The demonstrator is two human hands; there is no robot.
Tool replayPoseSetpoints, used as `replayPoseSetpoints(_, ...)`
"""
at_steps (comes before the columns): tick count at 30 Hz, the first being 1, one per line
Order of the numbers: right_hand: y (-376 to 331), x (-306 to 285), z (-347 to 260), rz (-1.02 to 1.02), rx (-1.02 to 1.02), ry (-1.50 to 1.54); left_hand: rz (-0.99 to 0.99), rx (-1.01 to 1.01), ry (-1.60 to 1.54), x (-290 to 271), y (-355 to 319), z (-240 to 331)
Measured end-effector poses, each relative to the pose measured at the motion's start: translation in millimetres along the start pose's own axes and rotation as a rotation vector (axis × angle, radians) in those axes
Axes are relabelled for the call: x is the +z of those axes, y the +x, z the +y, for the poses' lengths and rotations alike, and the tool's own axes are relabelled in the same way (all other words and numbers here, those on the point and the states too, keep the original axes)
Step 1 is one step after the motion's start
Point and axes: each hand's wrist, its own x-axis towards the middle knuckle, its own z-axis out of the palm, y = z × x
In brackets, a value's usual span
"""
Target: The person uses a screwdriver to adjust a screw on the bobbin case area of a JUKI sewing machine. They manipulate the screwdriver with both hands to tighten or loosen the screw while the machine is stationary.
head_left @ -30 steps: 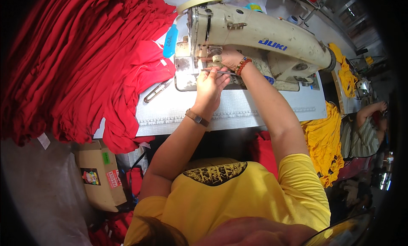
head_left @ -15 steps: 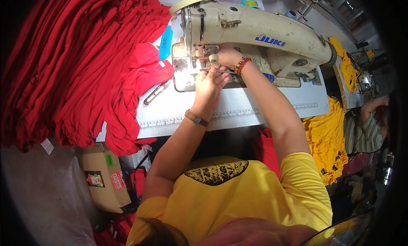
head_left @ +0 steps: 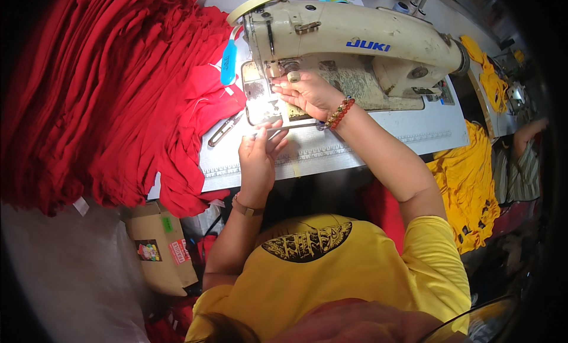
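Beneath the head of a cream sewing machine [head_left: 331, 32], my right hand [head_left: 313, 96] reaches to the needle area. Its fingers are stretched out and slightly apart beside the round knob, with nothing visible in them. My left hand [head_left: 260, 153] is lower and nearer to me, over the table's front part. Thumb and fingers close on the thin metal shaft of a screwdriver [head_left: 299, 127], which points right; its handle end is hidden by my right wrist. Close to my left hand lies a small metal thread snipper [head_left: 225, 129].
A big pile of red fabric [head_left: 112, 100] covers the left side. A blue-handled tool [head_left: 229, 62] hangs at the machine's left end. A ruler strip [head_left: 367, 146] runs along the table's front. Yellow fabric [head_left: 467, 189] hangs at the right; a cardboard box [head_left: 160, 248] stands below left.
My left hand has moved down and left toward me with the screwdriver, away from the needle area. My right hand has turned, its fingers now showing near the needle. The view has shifted slightly.
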Motion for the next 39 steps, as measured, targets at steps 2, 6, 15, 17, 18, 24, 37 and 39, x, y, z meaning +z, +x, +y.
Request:
replayPoseSetpoints(2,-2,1,4,-0.012,-0.015,-0.04,-0.007,0.028,-0.026,-6,-2,0)
replayPoseSetpoints(6,-4,4,20,-0.009,-0.095,-0.119,-0.039,0.041,-0.042,-8,-2,0)
replayPoseSetpoints(15,-12,7,16,-0.026,-0.098,-0.076,-0.024,0.056,-0.021,-8,-6,0)
replayPoseSetpoints(17,-11,8,16,-0.004,-0.095,-0.084,-0.023,0.049,-0.021,-7,-5,0)
replayPoseSetpoints(18,-11,8,16,0.006,-0.093,-0.089,-0.022,0.045,-0.021,-7,-5,0)
replayPoseSetpoints(24,-11,6,12,0.063,-0.039,0.06,-0.043,0.046,-0.001,-9,-5,1)
replayPoseSetpoints(37,-24,-36,-6,0.027,-0.142,-0.724,-0.069,-0.083,-0.017,18,29,-4)
replayPoseSetpoints(39,-63,-42,-27,0.041,-0.409,-1.377,-0.066,-0.104,-0.046,24,45,-8)
